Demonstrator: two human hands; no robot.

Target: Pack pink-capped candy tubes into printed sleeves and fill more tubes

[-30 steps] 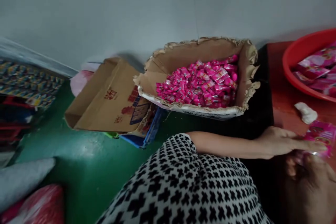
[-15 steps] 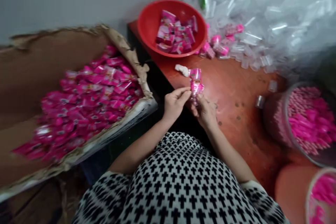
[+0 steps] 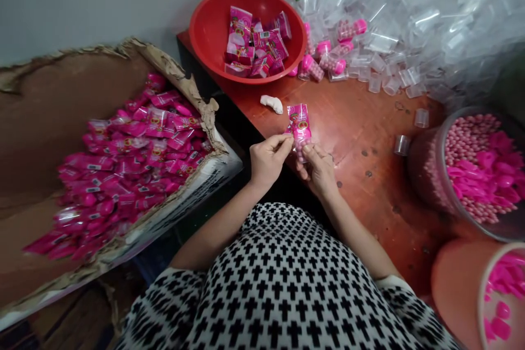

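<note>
My left hand point(image 3: 268, 159) and my right hand point(image 3: 318, 167) meet over the near edge of the red-brown table point(image 3: 361, 126). Both pinch the lower end of one small pink packet point(image 3: 299, 123), which stands upright between the fingertips. A torn cardboard box point(image 3: 49, 109) at my left holds a heap of many like pink packets point(image 3: 131, 158). Behind the hands a red bowl point(image 3: 209, 33) holds several more pink packets.
A white lump point(image 3: 272, 103) lies on the table near the bowl. Small clear vials point(image 3: 394, 79) and clear plastic bags point(image 3: 430, 5) crowd the far right. A clear tub of pink beads and caps point(image 3: 476, 169) and a second tub point(image 3: 500, 295) stand at right.
The view swung from the floor and box at left round to the table. Both hands stayed on the pink packet, which now stands a little more upright and sharper.
</note>
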